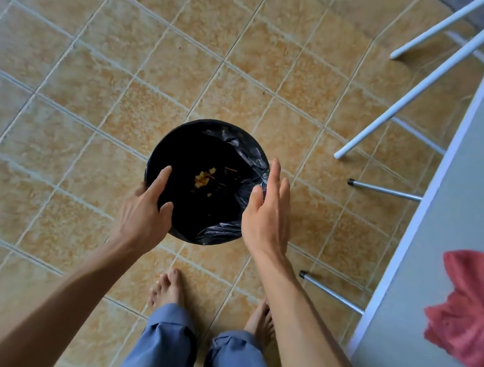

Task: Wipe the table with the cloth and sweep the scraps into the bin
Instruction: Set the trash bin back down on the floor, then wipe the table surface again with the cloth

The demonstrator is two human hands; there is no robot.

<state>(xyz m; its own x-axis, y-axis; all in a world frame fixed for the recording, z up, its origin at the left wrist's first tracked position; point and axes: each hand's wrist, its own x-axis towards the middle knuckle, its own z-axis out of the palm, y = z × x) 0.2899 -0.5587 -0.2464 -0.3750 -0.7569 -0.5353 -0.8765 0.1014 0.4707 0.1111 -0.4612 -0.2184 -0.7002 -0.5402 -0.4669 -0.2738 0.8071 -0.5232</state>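
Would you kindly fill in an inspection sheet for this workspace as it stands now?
Surface: pale table, only its left part in view.
Job's things: red cloth crumpled on the table; black-lined bin on the tiled floor, yellow scraps inside.
Clutter: nothing seen.
Grippers: left hand on the bin's rim; right hand open beside the rim, contact unclear.
Cables: nothing seen.
Surroundings: white chair legs, metal table legs, bare feet.
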